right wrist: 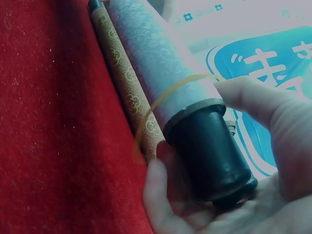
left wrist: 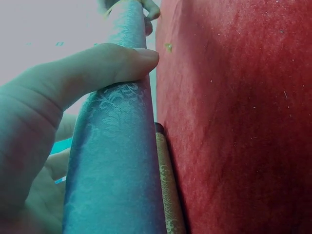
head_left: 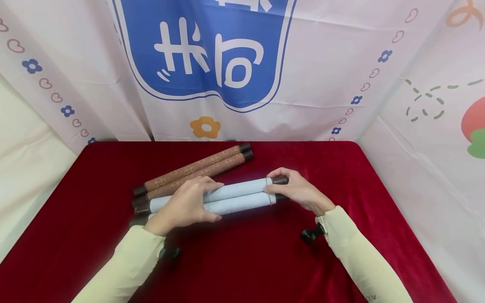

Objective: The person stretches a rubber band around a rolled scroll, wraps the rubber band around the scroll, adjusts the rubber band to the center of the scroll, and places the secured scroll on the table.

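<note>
A light blue scroll (head_left: 238, 190), two patterned rolls side by side with dark end knobs (right wrist: 207, 151), is held above the red cloth. Around its middle, my left hand (head_left: 185, 202) grips both rolls; in the left wrist view the thumb (left wrist: 124, 63) lies across the near roll. At the right end my right hand (head_left: 299, 189) has thumb and fingers curled about the knobs, holding a thin yellow rubber band (right wrist: 178, 87). The band loops over the rolls just inside the knobs, stretched between the fingers on either side.
Behind the blue scroll lies a brown scroll (head_left: 197, 169), also two rolls, with gold flower patterns and dark ends. Red velvet cloth (head_left: 242, 261) covers the table. White printed curtains (head_left: 318, 75) with a blue emblem enclose the back and sides.
</note>
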